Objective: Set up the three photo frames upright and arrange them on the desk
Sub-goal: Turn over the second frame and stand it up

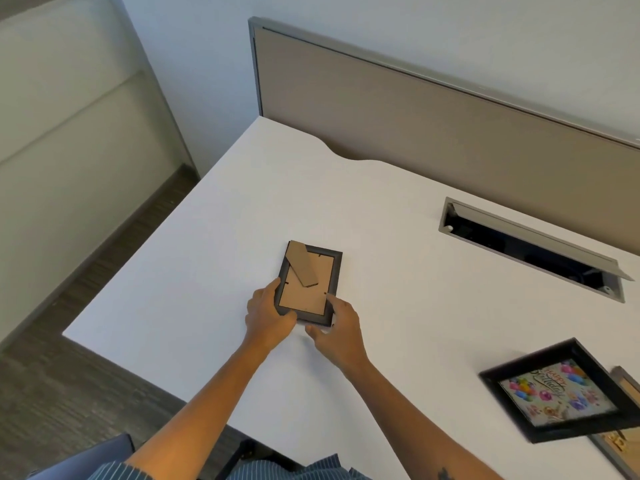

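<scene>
One head-worn wide-angle view looks forward and steeply down from above the white desk (214, 237), close over the near edge, facing the beige partition (415, 133) behind it; floor shows at left

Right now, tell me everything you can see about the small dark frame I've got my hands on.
The small dark frame shows its back to the camera: a dark moulded border around a brown cardboard-looking backing, with small dark tabs at the edges. Its brown easel stand points toward the far left corner. It sits on the white desk near the left end. The left hand grips its near left corner and the right hand its near right corner.
</scene>
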`<state>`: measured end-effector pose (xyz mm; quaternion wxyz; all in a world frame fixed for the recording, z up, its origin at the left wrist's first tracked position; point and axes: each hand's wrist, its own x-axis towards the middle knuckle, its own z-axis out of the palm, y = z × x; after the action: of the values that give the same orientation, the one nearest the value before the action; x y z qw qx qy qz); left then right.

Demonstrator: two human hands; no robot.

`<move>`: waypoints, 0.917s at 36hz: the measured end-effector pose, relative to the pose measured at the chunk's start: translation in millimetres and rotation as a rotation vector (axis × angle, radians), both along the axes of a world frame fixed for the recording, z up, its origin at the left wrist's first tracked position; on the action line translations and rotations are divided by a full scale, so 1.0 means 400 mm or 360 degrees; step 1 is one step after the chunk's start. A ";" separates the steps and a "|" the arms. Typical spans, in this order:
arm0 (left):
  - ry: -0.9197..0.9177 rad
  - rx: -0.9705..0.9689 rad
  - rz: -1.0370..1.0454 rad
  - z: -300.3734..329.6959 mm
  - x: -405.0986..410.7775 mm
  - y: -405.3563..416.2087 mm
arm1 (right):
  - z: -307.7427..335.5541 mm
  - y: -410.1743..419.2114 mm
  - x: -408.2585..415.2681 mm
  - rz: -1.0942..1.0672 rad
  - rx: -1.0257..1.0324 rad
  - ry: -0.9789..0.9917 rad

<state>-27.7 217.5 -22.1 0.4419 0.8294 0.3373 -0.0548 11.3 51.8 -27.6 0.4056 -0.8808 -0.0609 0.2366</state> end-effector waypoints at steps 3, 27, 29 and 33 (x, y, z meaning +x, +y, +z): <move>-0.0025 -0.0016 0.0022 -0.004 0.003 0.000 | 0.003 -0.012 0.004 0.0002 -0.0003 -0.0075; -0.0673 0.0353 -0.0088 0.171 0.035 -0.012 | 0.187 -0.099 0.078 0.0129 0.0083 -0.1131; -0.0694 0.0292 -0.0135 0.197 0.036 -0.015 | 0.208 -0.111 0.088 0.0161 0.0181 -0.1094; -0.0749 -0.0069 -0.0158 0.261 0.044 -0.032 | 0.243 -0.144 0.113 0.0042 0.0421 -0.0840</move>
<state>-10.3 204.6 82.3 0.5227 0.8253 0.1827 0.1112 56.3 -5.8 69.6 0.4838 -0.8505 -0.2062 -0.0054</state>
